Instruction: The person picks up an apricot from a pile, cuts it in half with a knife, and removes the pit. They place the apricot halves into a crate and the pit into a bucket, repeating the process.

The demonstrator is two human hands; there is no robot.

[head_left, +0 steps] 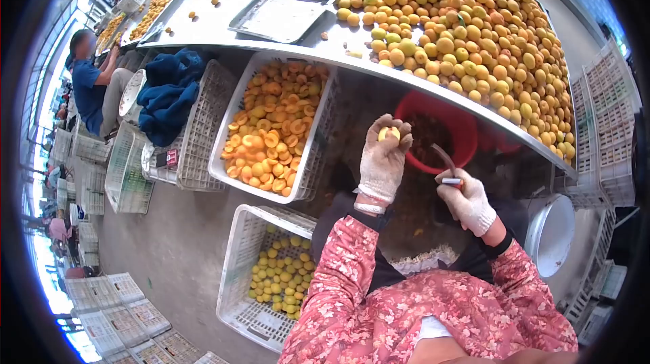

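My left hand [383,159], in a pale knitted glove with dirty fingertips, is closed round a cut apricot [389,134], its yellow flesh facing up. My right hand [467,203], gloved too, grips a small curved knife [444,157] with a thin bent blade and a partly red handle. The blade points up and away, apart from the fruit. Just beyond both hands, under the table edge, a red bucket [467,135] holds dark brown bits that I cannot make out. Left of my left hand stands a white crate [218,154] of halved, pitted apricots [271,135].
A metal table [203,31] carries a large heap of whole apricots [467,39] and a metal tray [277,15]. A crate [233,255] of greenish-yellow fruit is at lower left. A white bucket [552,235] stands right. Further left, a person [95,86] sits near stacked crates.
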